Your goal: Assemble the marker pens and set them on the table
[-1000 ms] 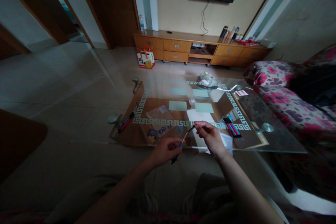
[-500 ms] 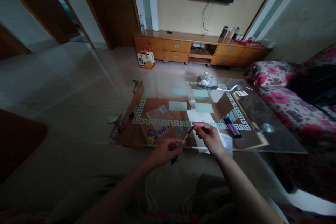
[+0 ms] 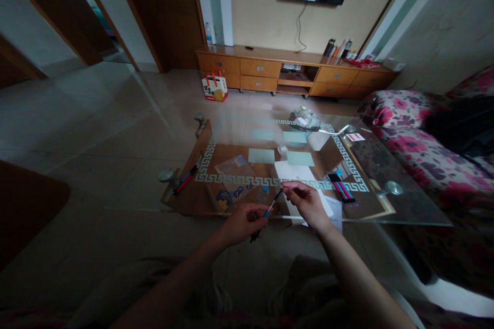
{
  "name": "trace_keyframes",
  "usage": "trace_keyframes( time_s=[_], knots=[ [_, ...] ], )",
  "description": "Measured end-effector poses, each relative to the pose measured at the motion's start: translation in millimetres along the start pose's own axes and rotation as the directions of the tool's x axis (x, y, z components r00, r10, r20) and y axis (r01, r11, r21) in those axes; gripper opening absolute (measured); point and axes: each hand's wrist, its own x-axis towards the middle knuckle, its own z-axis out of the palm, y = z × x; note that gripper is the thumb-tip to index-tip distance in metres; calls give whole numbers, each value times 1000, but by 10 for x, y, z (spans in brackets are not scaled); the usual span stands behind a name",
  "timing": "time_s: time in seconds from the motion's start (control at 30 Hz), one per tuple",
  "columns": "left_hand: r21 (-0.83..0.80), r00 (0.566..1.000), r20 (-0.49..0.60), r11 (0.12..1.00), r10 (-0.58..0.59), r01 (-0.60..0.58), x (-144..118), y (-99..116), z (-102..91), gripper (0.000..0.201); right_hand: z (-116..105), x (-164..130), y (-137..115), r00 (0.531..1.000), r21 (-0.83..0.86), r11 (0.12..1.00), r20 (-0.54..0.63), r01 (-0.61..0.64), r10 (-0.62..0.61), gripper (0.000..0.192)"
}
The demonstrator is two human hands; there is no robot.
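Note:
Over the near edge of the glass table (image 3: 405, 213), my left hand (image 3: 245, 222) is closed round a pen (image 3: 266, 213) with a blue and black barrel. The pen slants up to the right, and a thin pale shaft shows above my left fingers. My right hand (image 3: 304, 200) pinches a slim black pen part (image 3: 278, 195) at the upper end of that shaft. Whether the black part is fully joined to the shaft is too small to tell. Several pens with black, pink and blue parts (image 3: 342, 189) lie on the table right of my right hand.
More pens (image 3: 185, 180) lie at the table's left end. White paper (image 3: 287, 170), a clear plastic bag (image 3: 235, 167), and a filled clear bag (image 3: 304, 119) are about the table. A floral sofa (image 3: 409, 139) stands right; a low wooden cabinet (image 3: 258, 68) is beyond.
My right hand has shifted slightly down and left, and the black part now covers more of the pale shaft. My left hand stays almost still.

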Motion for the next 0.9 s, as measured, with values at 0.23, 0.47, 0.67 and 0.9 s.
trace_keyframes(
  time_s=[0.23, 0.47, 0.67, 0.9],
  knots=[
    [21, 1000, -14, 1000, -6, 6, 2, -14, -12, 47, 16, -5, 21, 1000, 5, 1000, 18, -22, 22, 31],
    [46, 997, -79, 999, 19, -16, 14, 11, -20, 39, 34, -9, 39, 998, 11, 1000, 63, -23, 22, 30],
    [183, 981, -174, 982, 85, -52, 17, 59, -40, 27, 67, -43, 44, 992, 7, 1000, 121, -27, 26, 28],
    [217, 979, -180, 974, 100, -59, 22, 34, -38, 27, 52, -45, 72, 984, -17, 1000, 180, -4, 7, 25]
  ],
)
